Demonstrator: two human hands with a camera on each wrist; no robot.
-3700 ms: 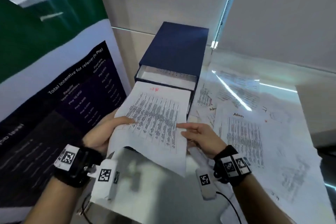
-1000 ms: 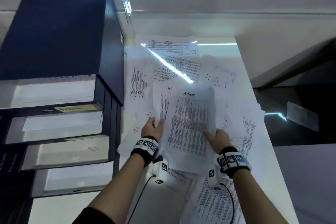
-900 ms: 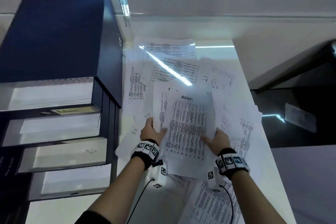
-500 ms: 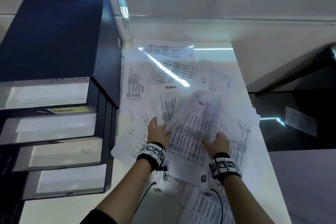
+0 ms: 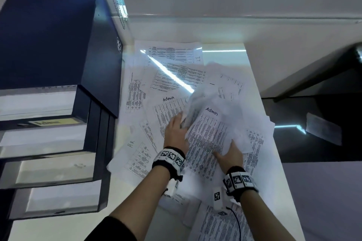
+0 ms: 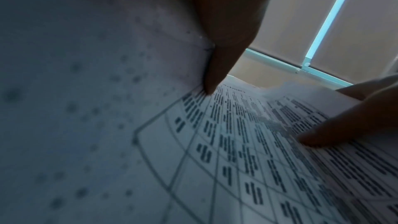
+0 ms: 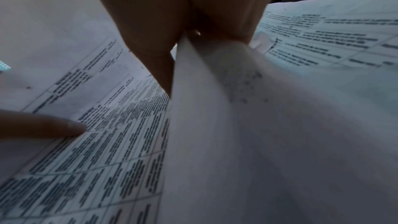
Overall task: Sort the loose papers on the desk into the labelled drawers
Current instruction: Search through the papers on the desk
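Note:
Loose printed papers (image 5: pixel 176 76) cover the white desk (image 5: pixel 274 191). I hold one sheet headed "Admin" (image 5: pixel 207 135) just above the pile with both hands. My left hand (image 5: pixel 181 123) grips its left edge, where the sheet curls up and blurs. My right hand (image 5: pixel 225 150) pinches its lower right part. In the left wrist view a finger (image 6: pixel 215 60) presses against the raised sheet (image 6: pixel 86 91). In the right wrist view the sheet's edge (image 7: pixel 226 125) runs up between my fingers (image 7: pixel 155 54). The dark blue drawer cabinet (image 5: pixel 49 35) stands at the left with several drawers pulled out, one labelled "Admin" (image 5: pixel 52 122).
Another "Admin" sheet (image 5: pixel 168 107) lies under my left hand, an "HR" sheet (image 5: pixel 137 154) lies nearer the cabinet and an "IT" sheet (image 5: pixel 176 53) lies at the back. The desk's right edge drops to a dark floor (image 5: pixel 313 133). A wall and window blind close the back.
Earlier I held a sheet at the top drawer; my view then turned to the pile, where both hands took the "Admin" sheet. In the last half second its upper left part has curled up.

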